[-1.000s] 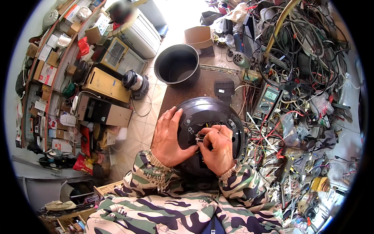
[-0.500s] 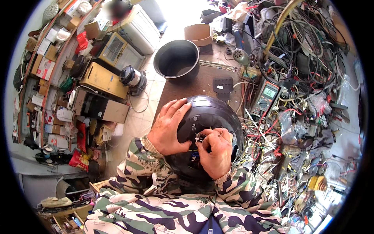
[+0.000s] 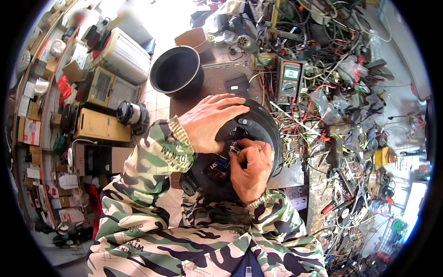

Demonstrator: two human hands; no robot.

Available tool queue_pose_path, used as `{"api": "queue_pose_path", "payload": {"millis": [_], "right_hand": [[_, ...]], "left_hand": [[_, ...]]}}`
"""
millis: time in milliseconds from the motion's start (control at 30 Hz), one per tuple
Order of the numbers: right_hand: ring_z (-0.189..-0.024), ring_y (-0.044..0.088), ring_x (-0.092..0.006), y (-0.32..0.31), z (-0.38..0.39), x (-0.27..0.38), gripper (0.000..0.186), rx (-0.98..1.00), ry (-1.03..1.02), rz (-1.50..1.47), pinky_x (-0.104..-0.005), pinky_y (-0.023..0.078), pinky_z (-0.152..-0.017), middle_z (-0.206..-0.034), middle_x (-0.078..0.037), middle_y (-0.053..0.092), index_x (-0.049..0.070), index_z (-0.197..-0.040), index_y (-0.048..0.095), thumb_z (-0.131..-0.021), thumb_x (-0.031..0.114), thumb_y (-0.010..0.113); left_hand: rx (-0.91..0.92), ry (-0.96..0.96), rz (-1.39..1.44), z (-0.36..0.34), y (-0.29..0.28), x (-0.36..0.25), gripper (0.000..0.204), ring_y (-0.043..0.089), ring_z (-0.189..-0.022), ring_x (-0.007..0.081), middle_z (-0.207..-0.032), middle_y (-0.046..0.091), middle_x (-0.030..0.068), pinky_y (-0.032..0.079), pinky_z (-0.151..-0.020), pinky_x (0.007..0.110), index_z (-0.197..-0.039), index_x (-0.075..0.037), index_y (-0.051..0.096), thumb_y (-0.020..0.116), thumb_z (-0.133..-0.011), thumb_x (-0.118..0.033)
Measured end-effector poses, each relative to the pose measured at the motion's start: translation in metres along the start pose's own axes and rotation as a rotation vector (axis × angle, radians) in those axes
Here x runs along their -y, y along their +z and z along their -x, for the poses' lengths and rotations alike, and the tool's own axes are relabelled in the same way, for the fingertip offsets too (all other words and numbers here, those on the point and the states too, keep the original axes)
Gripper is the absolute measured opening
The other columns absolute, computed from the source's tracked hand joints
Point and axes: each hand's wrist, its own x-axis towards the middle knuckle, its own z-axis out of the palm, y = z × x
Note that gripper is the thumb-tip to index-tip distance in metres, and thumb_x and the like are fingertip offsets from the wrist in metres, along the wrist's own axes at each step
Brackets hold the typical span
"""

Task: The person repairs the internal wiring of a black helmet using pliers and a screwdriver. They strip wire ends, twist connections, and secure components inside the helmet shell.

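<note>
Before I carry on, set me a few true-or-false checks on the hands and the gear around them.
1. The left hand rests on the black round appliance. True.
2. The right hand hangs idle, away from the appliance. False: it pinches a small metal part over the appliance's opening.
3. The multimeter is to the right of the black pot. True.
4. The black pot sits inside the appliance. False: it stands apart, beyond the left hand.
5. Both sleeves are plain white. False: they have a camouflage pattern.
6. A cardboard box stands beyond the black pot. True.
</note>
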Motion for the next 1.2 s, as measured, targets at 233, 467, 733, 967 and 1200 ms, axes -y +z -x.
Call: {"api": "queue_pose_path", "payload": {"millis": [233,467,733,967,1200], "right_hand": [[-0.100,0.063,-0.0357,0.005,0.007,-0.008,0.029,-0.132,0.051,-0.069,-0.0486,0.044,-0.091,-0.109,-0.009,0.077,0.008,-0.081,0.057,-0.078,0.000,0.085],[-0.104,0.065,-0.0349,0.003,0.013,-0.008,0.032,-0.086,-0.057,-0.089,-0.0465,0.044,-0.094,-0.112,-0.007,0.077,0.008,-0.081,0.055,-0.077,-0.003,0.084],[-0.104,0.065,-0.0348,-0.005,0.010,-0.013,0.032,-0.004,-0.084,-0.155,-0.0457,0.046,-0.094,-0.113,-0.008,0.076,0.007,-0.081,0.055,-0.076,-0.006,0.083],[-0.104,0.066,-0.0371,-0.011,0.007,-0.018,0.033,0.065,-0.077,-0.201,-0.0451,0.053,-0.087,-0.113,-0.011,0.076,0.006,-0.082,0.053,-0.076,-0.009,0.082],[-0.107,0.067,-0.0372,-0.014,0.002,-0.015,0.030,0.144,-0.065,-0.204,-0.0437,0.054,-0.090,-0.114,-0.013,0.076,0.005,-0.081,0.054,-0.079,-0.008,0.080]], "left_hand": [[-0.549,-0.190,0.094,0.046,0.029,-0.051,0.051,0.064,-0.124,0.0393,-0.137,0.065,0.0183,0.053,-0.105,0.046,-0.127,-0.004,0.070,0.083,-0.078,-0.001],[-0.648,-0.255,-0.186,0.058,0.050,-0.083,0.048,0.062,-0.124,0.0343,-0.122,0.073,0.0084,0.048,-0.108,0.047,-0.121,-0.007,0.074,0.084,-0.074,-0.003],[-0.521,-0.143,-0.041,0.060,0.057,-0.068,0.042,0.063,-0.130,0.0299,-0.118,0.078,0.0068,0.042,-0.113,0.052,-0.119,-0.008,0.076,0.083,-0.077,-0.004],[-0.517,-0.124,0.018,0.057,0.052,-0.063,0.035,0.066,-0.128,0.0267,-0.111,0.080,0.0059,0.044,-0.112,0.050,-0.111,-0.009,0.079,0.085,-0.076,-0.006],[-0.519,-0.138,0.048,0.061,0.054,-0.062,0.038,0.065,-0.129,0.0260,-0.113,0.080,0.0064,0.044,-0.113,0.049,-0.108,-0.010,0.080,0.089,-0.072,-0.009]]}}
